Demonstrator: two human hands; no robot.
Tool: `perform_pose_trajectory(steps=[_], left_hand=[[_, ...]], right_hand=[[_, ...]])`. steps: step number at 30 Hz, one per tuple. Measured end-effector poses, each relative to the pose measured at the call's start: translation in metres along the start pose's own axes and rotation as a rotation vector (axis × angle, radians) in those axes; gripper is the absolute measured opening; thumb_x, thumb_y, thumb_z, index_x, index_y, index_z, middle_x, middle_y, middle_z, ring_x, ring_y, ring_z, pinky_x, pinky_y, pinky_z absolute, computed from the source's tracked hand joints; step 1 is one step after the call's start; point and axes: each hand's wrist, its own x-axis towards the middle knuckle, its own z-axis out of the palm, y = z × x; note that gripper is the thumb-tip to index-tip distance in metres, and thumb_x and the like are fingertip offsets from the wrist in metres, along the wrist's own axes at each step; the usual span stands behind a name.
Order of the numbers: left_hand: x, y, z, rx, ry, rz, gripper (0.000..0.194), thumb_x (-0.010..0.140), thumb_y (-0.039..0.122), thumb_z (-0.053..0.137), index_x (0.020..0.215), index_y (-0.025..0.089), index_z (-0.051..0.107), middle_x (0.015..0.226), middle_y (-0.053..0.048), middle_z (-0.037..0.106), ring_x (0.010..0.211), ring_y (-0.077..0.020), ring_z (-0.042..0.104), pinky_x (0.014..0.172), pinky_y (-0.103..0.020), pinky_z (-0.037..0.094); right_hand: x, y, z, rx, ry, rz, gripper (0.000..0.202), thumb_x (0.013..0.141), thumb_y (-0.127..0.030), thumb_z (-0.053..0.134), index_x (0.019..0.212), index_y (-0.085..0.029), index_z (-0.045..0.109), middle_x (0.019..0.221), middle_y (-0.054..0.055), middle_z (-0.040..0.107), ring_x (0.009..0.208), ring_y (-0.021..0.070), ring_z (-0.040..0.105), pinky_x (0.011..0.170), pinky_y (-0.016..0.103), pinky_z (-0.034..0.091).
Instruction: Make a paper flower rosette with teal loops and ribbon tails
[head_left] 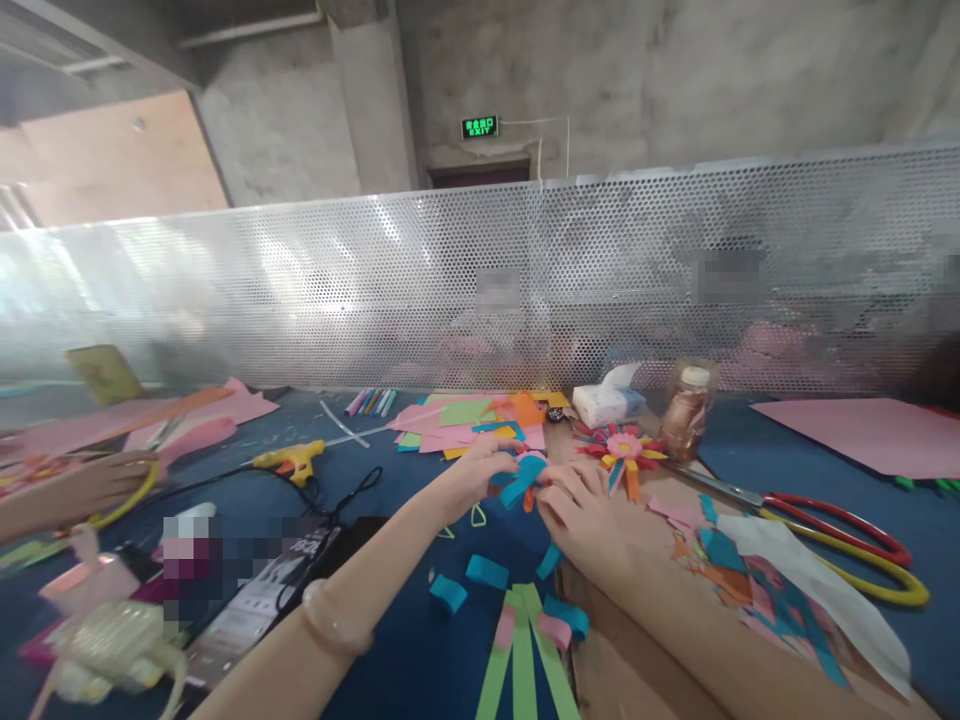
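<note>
My left hand (484, 472) pinches a small paper piece (523, 482) of curled blue strips with some pink and orange on it. From the other side the fingers of my right hand (583, 505) close on the same piece. Just below lie loose curled blue strips (487, 571) and green paper strips (523, 640) with pink bits across them. Beyond my right hand rests a finished-looking paper flower (624, 447) with a pink centre and red, yellow and blue petals. My fingertips partly hide the piece.
A yellow glue gun (294, 460) and phone (255, 600) lie left. Large scissors (825, 530), paper scraps (757, 580), a tissue pack (609, 402) and a bottle (686, 405) are right. Another person's hand (112, 485) is far left. A perforated metal screen (420, 290) stands behind.
</note>
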Motion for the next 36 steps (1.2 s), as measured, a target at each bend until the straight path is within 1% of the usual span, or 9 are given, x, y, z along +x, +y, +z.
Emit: perform_pose_trajectory(steps=[7,11,15,17,19,23,27,29,36], left_hand=[[0.000,0.000,0.002,0.003,0.021,-0.015,0.039,0.062,0.018,0.057,0.100,0.020,0.051,0.078,0.000,0.052,0.072,-0.0134,0.050,0.055,-0.021,0.039],[0.001,0.001,0.001,0.009,0.035,-0.040,0.039,0.061,0.021,0.058,0.100,0.020,0.051,0.075,0.000,0.053,0.067,-0.0126,0.051,0.056,-0.022,0.040],[0.004,0.003,-0.007,0.018,0.063,-0.108,0.043,0.069,0.049,0.046,0.098,0.017,0.051,0.070,-0.002,0.054,0.063,-0.0156,0.054,0.057,-0.028,0.043],[0.006,0.004,-0.012,0.025,0.085,-0.105,0.053,0.071,0.060,0.034,0.096,0.016,0.051,0.073,-0.003,0.055,0.066,-0.0175,0.056,0.058,-0.029,0.043],[0.007,0.005,-0.015,0.040,0.107,-0.062,0.058,0.072,0.063,0.027,0.092,0.015,0.052,0.078,-0.005,0.056,0.070,-0.0176,0.057,0.059,-0.028,0.043],[0.009,0.002,-0.015,0.104,0.114,0.059,0.058,0.073,0.062,0.029,0.086,0.013,0.056,0.084,-0.007,0.057,0.076,-0.0169,0.055,0.059,-0.025,0.041],[0.010,-0.006,-0.013,0.214,0.107,0.146,0.040,0.063,0.047,0.060,0.086,0.015,0.058,0.087,-0.005,0.060,0.078,-0.0169,0.054,0.058,-0.024,0.039],[0.012,-0.011,-0.014,0.249,0.098,0.169,0.039,0.058,0.038,0.068,0.087,0.015,0.057,0.088,-0.004,0.060,0.076,-0.0160,0.055,0.057,-0.023,0.038],[0.015,-0.016,-0.011,0.272,0.038,0.214,0.034,0.061,0.036,0.067,0.085,0.014,0.057,0.080,-0.004,0.062,0.067,-0.0140,0.056,0.054,-0.023,0.039]], right_hand=[[-0.004,0.000,0.003,0.089,0.003,0.030,0.014,0.080,-0.016,0.048,0.069,-0.019,0.056,0.085,0.003,0.061,0.081,0.0196,0.041,0.072,0.036,0.029],[-0.001,-0.001,0.001,0.224,-0.001,0.137,0.014,0.078,-0.016,0.050,0.067,-0.022,0.056,0.087,0.001,0.062,0.084,0.0195,0.044,0.077,0.037,0.029],[0.006,0.000,0.000,0.423,0.045,0.392,0.011,0.076,-0.020,0.051,0.065,-0.022,0.053,0.083,0.001,0.063,0.083,0.0195,0.050,0.079,0.037,0.032],[0.009,0.002,0.002,0.533,0.082,0.577,0.007,0.077,-0.025,0.050,0.071,-0.021,0.052,0.079,0.003,0.061,0.077,0.0193,0.053,0.072,0.035,0.038],[0.010,0.004,0.005,0.651,0.105,0.746,0.011,0.076,-0.031,0.051,0.074,-0.020,0.051,0.074,0.003,0.060,0.070,0.0184,0.054,0.064,0.032,0.041],[0.012,0.003,0.009,0.887,0.112,0.980,0.017,0.070,-0.035,0.057,0.070,-0.018,0.053,0.070,0.002,0.059,0.066,0.0175,0.055,0.062,0.030,0.043],[0.012,-0.002,0.008,1.088,0.101,1.128,0.018,0.066,-0.035,0.061,0.072,-0.018,0.055,0.072,0.003,0.061,0.067,0.0179,0.057,0.062,0.030,0.044],[0.012,-0.003,0.008,1.160,0.108,1.183,0.019,0.063,-0.033,0.064,0.070,-0.019,0.055,0.070,0.002,0.061,0.066,0.0173,0.057,0.061,0.030,0.043],[0.013,-0.007,0.006,1.324,0.134,1.287,0.019,0.058,-0.028,0.068,0.067,-0.019,0.055,0.065,0.000,0.060,0.061,0.0149,0.055,0.058,0.027,0.042]])
